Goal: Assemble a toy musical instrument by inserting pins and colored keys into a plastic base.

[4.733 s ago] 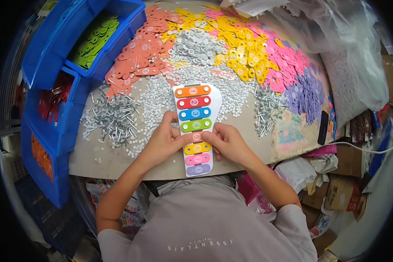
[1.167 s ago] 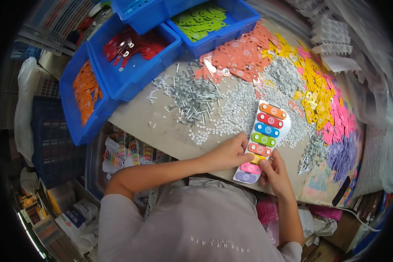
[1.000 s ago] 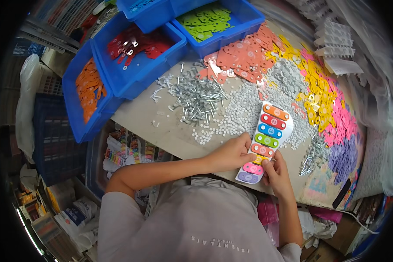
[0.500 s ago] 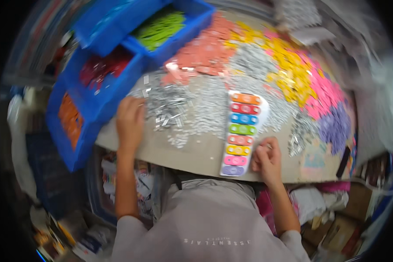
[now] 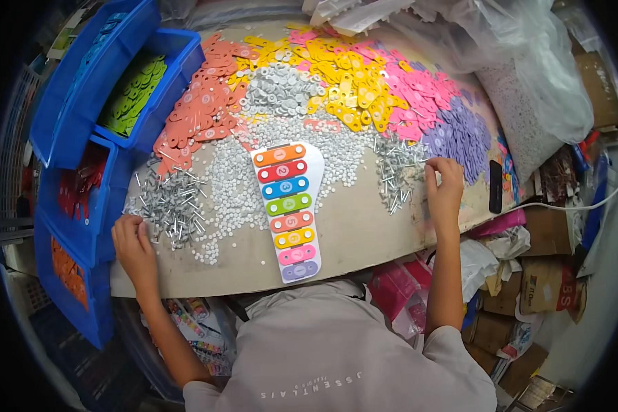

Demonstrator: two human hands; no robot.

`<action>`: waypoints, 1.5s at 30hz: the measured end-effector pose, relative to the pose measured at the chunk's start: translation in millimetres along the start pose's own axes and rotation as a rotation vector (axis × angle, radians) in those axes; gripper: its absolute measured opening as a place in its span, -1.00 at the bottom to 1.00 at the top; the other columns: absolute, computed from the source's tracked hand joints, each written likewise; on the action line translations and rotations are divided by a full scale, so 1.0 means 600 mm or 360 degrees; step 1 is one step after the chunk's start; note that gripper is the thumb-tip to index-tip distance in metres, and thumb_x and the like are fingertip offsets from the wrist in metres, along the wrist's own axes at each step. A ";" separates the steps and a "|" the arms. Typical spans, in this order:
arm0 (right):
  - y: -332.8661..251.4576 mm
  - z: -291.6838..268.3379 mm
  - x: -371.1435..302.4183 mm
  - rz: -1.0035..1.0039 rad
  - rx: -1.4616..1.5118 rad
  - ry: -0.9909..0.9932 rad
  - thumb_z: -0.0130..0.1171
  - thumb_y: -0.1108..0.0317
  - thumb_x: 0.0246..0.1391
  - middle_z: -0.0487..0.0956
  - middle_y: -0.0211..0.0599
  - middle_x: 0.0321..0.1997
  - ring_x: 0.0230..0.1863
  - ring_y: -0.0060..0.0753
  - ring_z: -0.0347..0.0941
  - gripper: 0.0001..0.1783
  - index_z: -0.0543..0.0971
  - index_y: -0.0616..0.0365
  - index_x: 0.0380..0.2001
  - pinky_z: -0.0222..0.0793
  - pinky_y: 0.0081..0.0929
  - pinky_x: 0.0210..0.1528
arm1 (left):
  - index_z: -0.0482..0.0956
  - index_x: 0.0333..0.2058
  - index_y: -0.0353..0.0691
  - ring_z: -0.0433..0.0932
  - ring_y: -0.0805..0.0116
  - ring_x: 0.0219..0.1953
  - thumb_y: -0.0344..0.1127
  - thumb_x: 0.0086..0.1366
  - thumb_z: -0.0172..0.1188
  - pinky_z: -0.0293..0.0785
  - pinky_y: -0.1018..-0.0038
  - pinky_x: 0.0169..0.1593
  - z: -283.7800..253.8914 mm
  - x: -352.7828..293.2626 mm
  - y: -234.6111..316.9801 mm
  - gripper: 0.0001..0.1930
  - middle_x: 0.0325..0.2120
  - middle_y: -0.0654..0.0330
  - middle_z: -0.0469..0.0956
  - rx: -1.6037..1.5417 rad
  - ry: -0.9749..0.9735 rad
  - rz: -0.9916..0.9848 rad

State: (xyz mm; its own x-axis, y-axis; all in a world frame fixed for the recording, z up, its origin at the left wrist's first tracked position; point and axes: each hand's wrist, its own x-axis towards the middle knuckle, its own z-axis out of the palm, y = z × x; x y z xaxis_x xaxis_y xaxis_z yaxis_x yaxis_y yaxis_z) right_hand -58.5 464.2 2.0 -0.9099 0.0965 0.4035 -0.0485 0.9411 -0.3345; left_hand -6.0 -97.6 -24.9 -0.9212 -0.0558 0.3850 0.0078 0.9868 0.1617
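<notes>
A toy xylophone (image 5: 290, 223) lies on the table in front of me, with a white base and a row of coloured bars. White round caps sit on the ends of the upper bars; the pink and purple bars at the near end show small dots there. My left hand (image 5: 134, 250) rests with loosely bent fingers at the near left edge of a pile of metal pins (image 5: 175, 206); nothing shows in it. Beside a second pin pile (image 5: 397, 172), my right hand (image 5: 448, 189) has thumb and forefinger drawn together; what they hold is too small to make out.
Blue bins (image 5: 106, 185) with green, red and orange pieces line the left. White caps (image 5: 237, 185), grey rings (image 5: 278, 89) and coral, yellow (image 5: 357, 82), pink and purple bars are heaped beyond the xylophone. A black object (image 5: 495, 187) and plastic bags (image 5: 535, 89) lie at right.
My right hand has left the xylophone's near right side and moved right to the pin pile there. My left hand has drawn slightly nearer to me along its pile. The whole view has shifted.
</notes>
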 end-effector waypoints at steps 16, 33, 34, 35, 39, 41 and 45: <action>-0.054 0.017 -0.015 0.0169 0.0118 0.0055 0.20 0.48 0.18 0.52 -0.23 -0.34 -0.28 -0.28 0.41 -0.93 0.52 0.24 -0.34 0.34 -0.33 -0.08 | 0.66 -0.16 -0.35 0.56 0.61 -0.40 -0.48 0.32 0.31 0.47 0.67 -0.34 -0.026 -0.037 0.255 -0.86 -0.37 0.21 0.69 -0.2514 -0.1187 -0.1129; -0.266 0.042 -0.149 -0.0427 0.1144 -0.0485 0.40 0.69 -0.17 0.64 -0.23 -0.25 -0.20 -0.10 0.53 -0.70 0.59 0.21 -0.32 0.44 -0.22 -0.09 | 0.52 0.04 -0.34 0.42 0.74 -0.49 -0.49 0.34 0.29 0.25 0.75 -0.45 0.023 -0.081 0.286 -0.68 -0.48 0.33 0.59 -0.2547 -0.1279 -0.0808; -0.265 0.045 -0.151 -0.0445 0.1100 -0.0475 0.40 0.69 -0.18 0.64 -0.24 -0.23 -0.18 -0.10 0.52 -0.70 0.59 0.21 -0.32 0.43 -0.22 -0.08 | 0.52 0.04 -0.34 0.42 0.74 -0.49 -0.49 0.34 0.29 0.25 0.75 -0.45 0.021 -0.077 0.289 -0.68 -0.48 0.33 0.59 -0.2548 -0.1277 -0.0808; -0.265 0.046 -0.152 -0.0462 0.1057 -0.0465 0.40 0.69 -0.19 0.64 -0.24 -0.22 -0.17 -0.10 0.51 -0.70 0.59 0.21 -0.32 0.43 -0.22 -0.07 | 0.41 0.14 -0.36 0.40 0.71 -0.52 -0.41 0.34 0.32 0.26 0.69 -0.46 0.014 -0.070 0.292 -0.55 -0.55 0.36 0.52 -0.2337 -0.1285 -0.0777; -0.263 0.044 -0.147 -0.0698 0.0892 -0.0461 0.38 0.67 -0.10 0.63 -0.21 -0.22 -0.18 -0.09 0.50 -0.76 0.58 0.20 -0.36 0.43 -0.25 -0.10 | 0.14 0.32 -0.27 0.37 0.75 -0.50 -0.41 0.36 0.31 0.23 0.71 -0.46 -0.001 -0.052 0.294 -0.33 -0.52 0.40 0.52 -0.1977 -0.1446 -0.0723; -0.268 0.037 -0.137 -0.0647 0.0956 -0.0560 0.39 0.61 -0.01 0.60 -0.28 -0.28 -0.25 -0.30 0.49 -0.75 0.53 0.19 -0.30 0.41 -0.40 -0.17 | 0.14 0.31 -0.28 0.37 0.74 -0.51 -0.39 0.37 0.30 0.23 0.70 -0.46 0.004 -0.051 0.290 -0.35 -0.53 0.40 0.51 -0.2062 -0.1519 -0.0739; -0.260 0.043 -0.147 0.0706 0.1526 -0.1187 0.37 0.52 0.16 0.53 -0.49 -0.47 -0.45 -0.82 0.36 -0.74 0.44 0.22 -0.24 0.24 -0.75 -0.45 | 0.17 0.29 -0.28 0.39 0.70 -0.54 -0.32 0.39 0.29 0.25 0.64 -0.48 0.009 -0.041 0.288 -0.38 -0.56 0.37 0.51 -0.2227 -0.1643 -0.0703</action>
State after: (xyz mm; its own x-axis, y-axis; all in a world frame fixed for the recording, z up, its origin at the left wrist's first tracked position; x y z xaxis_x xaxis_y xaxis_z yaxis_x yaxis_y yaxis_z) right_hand 18.7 300.7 -3.1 -0.9180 -0.1564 -0.3644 0.3228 0.2391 -0.9158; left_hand 15.6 75.2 -11.4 -0.7875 0.3960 -0.4722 -0.4961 0.0473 0.8670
